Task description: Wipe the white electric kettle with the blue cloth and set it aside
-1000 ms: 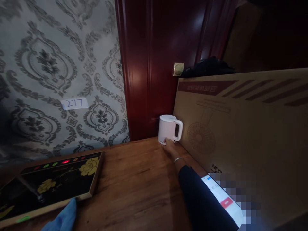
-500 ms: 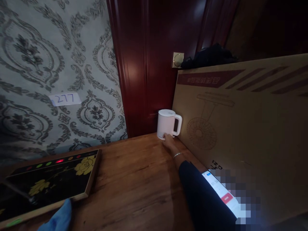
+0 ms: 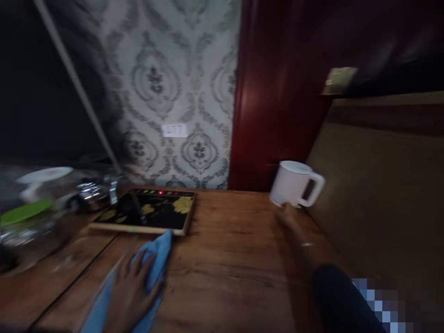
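A blue cloth point(image 3: 157, 252) lies crumpled on the wooden tabletop point(image 3: 222, 277), with my left hand point(image 3: 130, 286) over it. The fingers of that hand are bent, with cloth bunched between thumb and forefinger. Just beyond the cloth is a black cooktop with yellow flowers point(image 3: 147, 210) and a lit red light. At the far right stands a white electric kettle point(image 3: 291, 185), its handle facing right. My right hand point(image 3: 289, 217) reaches to the kettle's lower edge and appears to touch it. Motion blur smears those fingers, so their grip is unclear.
A large cardboard box point(image 3: 381, 185) stands along the right side. Patterned wallpaper point(image 3: 156, 83) and a dark red door point(image 3: 270, 115) are behind. On the left are a green-lidded container point(image 3: 27, 212), a white bowl-like vessel point(image 3: 48, 175), shiny metal ware point(image 3: 92, 192) and a black cord point(image 3: 72, 280).
The view has swung left, bringing my left hand and the left-side containers into sight. My right hand remains at the kettle's base. The phone screen by my right arm is no longer visible.
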`<state>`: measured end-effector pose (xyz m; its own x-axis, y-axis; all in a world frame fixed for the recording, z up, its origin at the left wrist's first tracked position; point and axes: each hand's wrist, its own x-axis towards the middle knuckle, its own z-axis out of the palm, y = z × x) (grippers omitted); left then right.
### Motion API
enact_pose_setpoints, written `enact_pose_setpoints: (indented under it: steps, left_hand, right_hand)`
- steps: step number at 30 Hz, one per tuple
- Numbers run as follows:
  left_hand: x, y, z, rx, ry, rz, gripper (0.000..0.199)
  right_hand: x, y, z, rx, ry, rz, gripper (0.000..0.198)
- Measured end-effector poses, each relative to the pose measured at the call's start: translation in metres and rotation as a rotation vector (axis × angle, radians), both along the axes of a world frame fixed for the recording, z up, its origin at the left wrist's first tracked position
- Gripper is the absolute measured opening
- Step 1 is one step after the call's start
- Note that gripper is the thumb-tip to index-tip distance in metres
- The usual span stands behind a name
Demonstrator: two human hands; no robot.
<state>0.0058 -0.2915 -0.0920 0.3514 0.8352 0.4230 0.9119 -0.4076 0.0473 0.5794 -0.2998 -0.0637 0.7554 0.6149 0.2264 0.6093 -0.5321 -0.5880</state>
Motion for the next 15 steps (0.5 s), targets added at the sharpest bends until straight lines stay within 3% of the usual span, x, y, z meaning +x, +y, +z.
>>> enact_pose_setpoints:
  steps: [4, 8, 12, 15]
  left_hand:
    - [0.014, -0.024, 0.016, -0.076, -0.033, 0.052, 0.056]
    - [0.014, -0.029, 0.019, -0.214, -0.213, 0.031, 0.057]
    - [0.016, -0.029, 0.03, -0.318, -0.752, -0.052, 0.049]
    - [0.036, -0.04, 0.05, -0.412, -1.248, -0.113, 0.044]
  right_hand:
    - [-0.031, 0.001, 0.002, 0.119, 0.06, 0.272, 0.019]
    - [-0.101, -0.004, -0.009, 0.28, 0.272, 0.626, 0.038]
    - [-0.207, -0.042, -0.016, 0.172, 0.492, 0.989, 0.056]
    - [-0.282, -0.07, -0.013, 0.148, 0.479, 1.103, 0.08]
